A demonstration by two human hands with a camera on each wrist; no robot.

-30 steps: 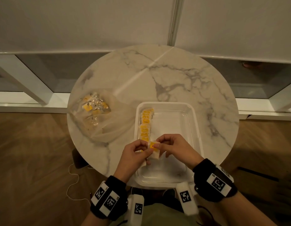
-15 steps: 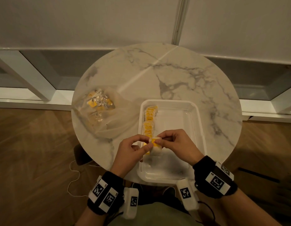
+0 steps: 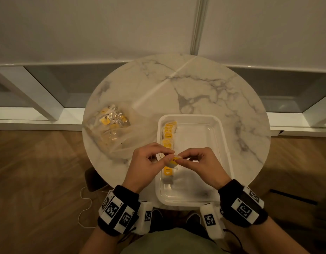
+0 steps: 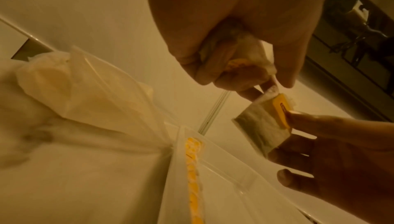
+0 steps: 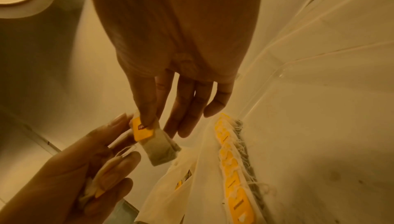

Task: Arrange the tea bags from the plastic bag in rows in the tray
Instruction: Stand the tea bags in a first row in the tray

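worktop [image 3: 204,92]: round, marble-patterned, centre of the head view.
tray [image 3: 225,143]: clear plastic, lower middle of the worktop. row of tea bags [image 3: 168,136] with yellow tags lies along its left wall, running from the far end toward the near end.
plastic bag [image 3: 112,129]: crumpled, clear, left of the tray on the worktop; more yellow-tagged tea bags inside.
tea bag [image 3: 174,160]: held in the air above the tray's left side, between both hands; yellow tag on top, pale pouch below.
right hand [image 3: 200,164]: thumb and forefinger pinching the tea bag at its tag, other fingers loosely extended.
left hand [image 3: 147,165]: fingertips pinching the tea bag's other edge; remaining fingers curled around further tea bags [image 4: 243,59] bunched in the palm.
wrist bands [image 3: 244,204]: black, with printed markers, lower frame.
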